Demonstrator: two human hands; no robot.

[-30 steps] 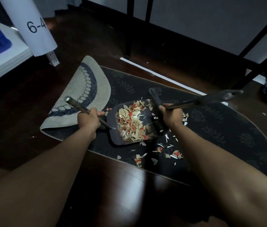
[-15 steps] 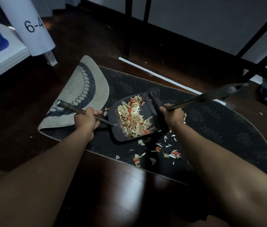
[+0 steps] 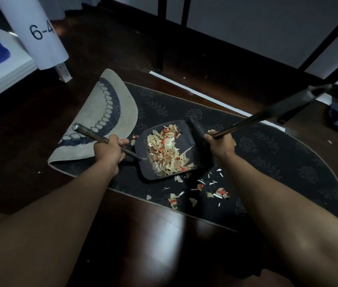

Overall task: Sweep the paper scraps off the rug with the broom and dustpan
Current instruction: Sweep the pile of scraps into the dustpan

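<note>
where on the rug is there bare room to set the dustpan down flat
Bare rug lies right of the right hand, out to the curved end, and behind the dustpan toward the white strip. Crowded: loose scraps litter the near edge, and the folded-over flap covers the left.

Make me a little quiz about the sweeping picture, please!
1. True or false: the dustpan already holds a pile of paper scraps.
2. Which hand grips the broom handle? A) left hand B) right hand
3. Fill in: loose scraps still lie on the dark ____ .

Key:
1. True.
2. B; the right hand grips it, and the left hand holds the dustpan handle.
3. rug.
</note>
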